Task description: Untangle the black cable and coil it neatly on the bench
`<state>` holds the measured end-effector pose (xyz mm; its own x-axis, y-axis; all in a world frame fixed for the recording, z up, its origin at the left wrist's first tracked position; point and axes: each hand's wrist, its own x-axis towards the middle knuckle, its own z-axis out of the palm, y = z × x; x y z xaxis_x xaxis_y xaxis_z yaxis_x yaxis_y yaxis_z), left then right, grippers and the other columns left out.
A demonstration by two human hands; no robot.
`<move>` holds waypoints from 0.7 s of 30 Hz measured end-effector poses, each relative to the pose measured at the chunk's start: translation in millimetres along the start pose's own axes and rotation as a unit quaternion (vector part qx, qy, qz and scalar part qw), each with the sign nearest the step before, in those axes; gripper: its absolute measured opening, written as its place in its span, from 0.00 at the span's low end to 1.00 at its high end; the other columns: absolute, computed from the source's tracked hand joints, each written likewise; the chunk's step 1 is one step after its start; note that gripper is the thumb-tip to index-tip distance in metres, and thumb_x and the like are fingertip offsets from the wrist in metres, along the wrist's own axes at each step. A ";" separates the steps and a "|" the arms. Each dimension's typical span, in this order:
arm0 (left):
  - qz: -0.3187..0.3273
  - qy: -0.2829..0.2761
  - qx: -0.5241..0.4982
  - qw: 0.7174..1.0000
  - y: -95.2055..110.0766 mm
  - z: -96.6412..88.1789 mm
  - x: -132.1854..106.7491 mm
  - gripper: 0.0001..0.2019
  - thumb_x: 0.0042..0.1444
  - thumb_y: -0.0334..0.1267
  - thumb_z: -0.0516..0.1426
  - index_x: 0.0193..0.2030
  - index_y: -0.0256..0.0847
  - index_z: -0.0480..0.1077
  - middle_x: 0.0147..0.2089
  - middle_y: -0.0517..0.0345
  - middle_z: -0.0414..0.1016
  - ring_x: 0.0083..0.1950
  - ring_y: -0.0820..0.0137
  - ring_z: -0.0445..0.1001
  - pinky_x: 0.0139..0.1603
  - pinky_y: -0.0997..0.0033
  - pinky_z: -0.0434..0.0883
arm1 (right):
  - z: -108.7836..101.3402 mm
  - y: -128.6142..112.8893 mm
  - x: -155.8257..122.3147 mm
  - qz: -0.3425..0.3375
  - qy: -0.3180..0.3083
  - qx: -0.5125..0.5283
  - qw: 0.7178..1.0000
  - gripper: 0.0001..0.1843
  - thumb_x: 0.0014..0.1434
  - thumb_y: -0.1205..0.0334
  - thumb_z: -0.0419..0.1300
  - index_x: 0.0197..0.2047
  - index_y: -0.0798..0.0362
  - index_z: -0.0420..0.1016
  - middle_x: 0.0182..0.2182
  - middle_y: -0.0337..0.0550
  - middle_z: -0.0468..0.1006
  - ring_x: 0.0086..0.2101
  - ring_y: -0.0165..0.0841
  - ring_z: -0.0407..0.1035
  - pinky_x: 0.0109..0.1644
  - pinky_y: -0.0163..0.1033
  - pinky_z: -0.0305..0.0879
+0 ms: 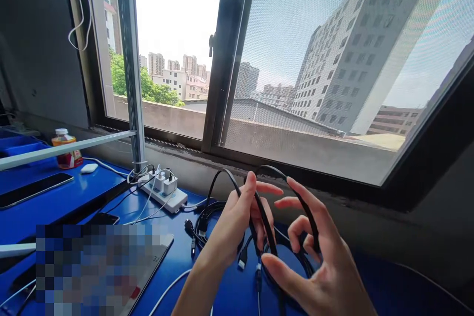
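Left hand (240, 210) holds a partly hidden black cable (267, 222); right hand (328, 266) spread wide

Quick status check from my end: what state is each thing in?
Left hand: closed around black cable
Right hand: open, fingers curved
Black cable: bent in loops
Power strip: plugs inserted
Bottle: upright, capped
Phone: flat, screen dark

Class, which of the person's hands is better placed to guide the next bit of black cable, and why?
Probably the right hand: its thumb and index finger are spread apart, with black cable running beside that finger. The left hand appears occupied, holding cable.
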<state>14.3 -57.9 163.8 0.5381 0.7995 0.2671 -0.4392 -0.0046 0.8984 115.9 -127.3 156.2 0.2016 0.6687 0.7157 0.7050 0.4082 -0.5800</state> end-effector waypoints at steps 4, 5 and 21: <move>-0.015 0.012 0.017 1.000 0.4 -3.8 1.3 0.36 0.52 0.66 0.46 0.47 0.32 0.68 0.14 0.66 0.60 0.13 0.76 0.60 0.11 0.82 0.55 | -4.2 3.2 -1.1 -0.053 -0.042 -0.086 0.994 0.20 0.47 0.53 0.63 0.45 0.44 0.71 0.30 0.37 0.70 0.21 0.25 0.63 0.21 0.28 0.63; -0.016 0.007 0.024 1.000 0.5 -5.2 1.7 0.37 0.51 0.67 0.46 0.46 0.31 0.68 0.15 0.65 0.61 0.14 0.75 0.62 0.11 0.81 0.55 | -5.6 5.1 -0.5 -0.067 -0.047 -0.092 0.992 0.14 0.50 0.55 0.61 0.42 0.45 0.73 0.29 0.37 0.71 0.19 0.24 0.62 0.19 0.27 0.62; 0.193 0.255 -0.021 0.947 24.2 -33.6 -11.9 0.20 0.56 0.52 0.52 0.22 0.39 0.63 0.09 0.68 0.51 0.11 0.80 0.46 0.10 0.83 0.43 | -31.7 18.7 9.3 0.162 0.182 -0.032 0.969 0.25 0.55 0.39 0.53 0.47 0.49 0.71 0.24 0.39 0.76 0.17 0.30 0.67 0.20 0.32 0.67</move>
<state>-27.0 -47.3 170.6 -0.0810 0.9297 0.3593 -0.5659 -0.3397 0.7513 152.5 -133.1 164.3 0.6375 0.4871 0.5970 0.6035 0.1660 -0.7799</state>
